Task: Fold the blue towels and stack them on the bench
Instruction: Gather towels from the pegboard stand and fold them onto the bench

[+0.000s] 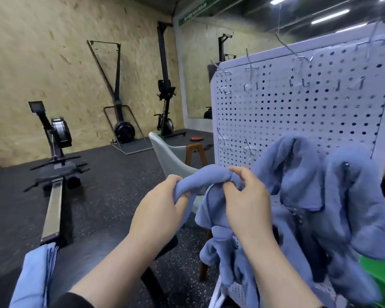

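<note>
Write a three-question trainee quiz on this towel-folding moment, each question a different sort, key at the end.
1. True or false: both the left hand and right hand grip the bunched blue towel.
2. Where do the other blue towels hang? A) on the rowing machine B) on the white pegboard C) on the grey chair
3. Fill in: the folded stack lies at the picture's lower ____.

Key: 1 true; 2 B; 3 left.
</note>
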